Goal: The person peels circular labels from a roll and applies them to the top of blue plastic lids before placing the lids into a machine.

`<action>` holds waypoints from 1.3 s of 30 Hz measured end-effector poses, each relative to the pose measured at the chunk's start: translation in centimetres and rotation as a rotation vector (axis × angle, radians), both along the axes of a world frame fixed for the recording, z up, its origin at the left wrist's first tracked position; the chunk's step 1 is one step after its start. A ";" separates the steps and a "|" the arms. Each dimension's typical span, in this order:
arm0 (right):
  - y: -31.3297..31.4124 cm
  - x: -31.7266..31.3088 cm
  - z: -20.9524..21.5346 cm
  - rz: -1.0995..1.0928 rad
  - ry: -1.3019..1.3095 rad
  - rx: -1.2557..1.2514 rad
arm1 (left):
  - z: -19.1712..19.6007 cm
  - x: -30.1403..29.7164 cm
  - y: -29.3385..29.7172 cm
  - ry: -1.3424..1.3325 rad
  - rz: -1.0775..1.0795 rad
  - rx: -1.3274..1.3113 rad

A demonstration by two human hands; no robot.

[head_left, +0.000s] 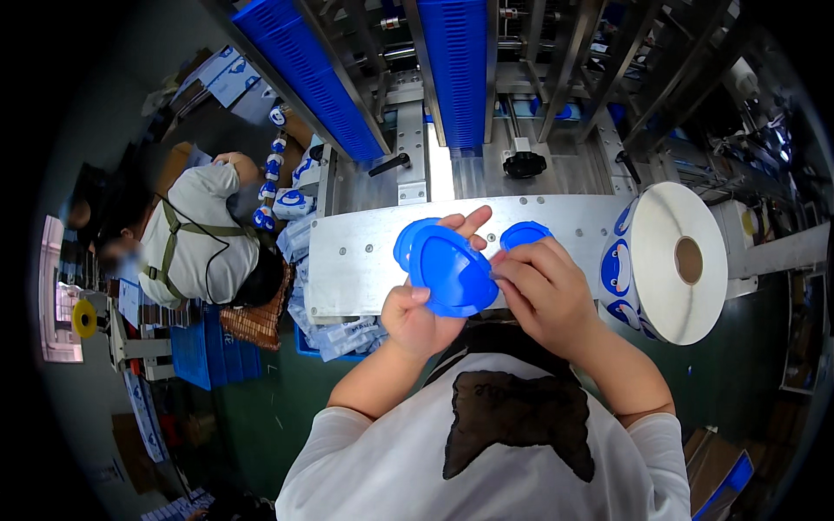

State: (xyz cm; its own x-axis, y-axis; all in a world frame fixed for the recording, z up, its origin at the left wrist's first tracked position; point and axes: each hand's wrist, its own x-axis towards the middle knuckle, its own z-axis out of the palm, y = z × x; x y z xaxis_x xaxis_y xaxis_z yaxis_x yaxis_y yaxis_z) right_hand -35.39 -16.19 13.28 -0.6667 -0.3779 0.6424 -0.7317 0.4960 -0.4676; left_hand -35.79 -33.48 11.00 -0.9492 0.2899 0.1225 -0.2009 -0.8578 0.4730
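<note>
My right hand (543, 291) covers the right edge of the blue oval lids (452, 269), and how many are stacked I can't tell. My left hand (417, 317) has its fingers clenched around the glossy, rimmed stack from below; the right-hand fingers pinch its 3 o'clock edge. A single blue lid (524, 233) lies on the metal surface (365, 252) at 1 o'clock.

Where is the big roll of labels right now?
In the head view, the label roll sits at the right end of the metal plate, just right of the right hand.
</note>
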 end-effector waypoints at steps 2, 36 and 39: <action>0.4 -0.2 0.1 0.001 -0.007 0.012 | 0.2 0.4 -0.1 -0.016 -0.013 -0.049; 3.9 -0.5 3.9 -0.030 -0.006 0.094 | 1.1 0.8 -1.2 -0.040 -0.285 -0.077; 1.4 0.4 2.7 0.154 -0.038 0.114 | 1.2 0.6 -1.1 -0.021 -0.298 -0.068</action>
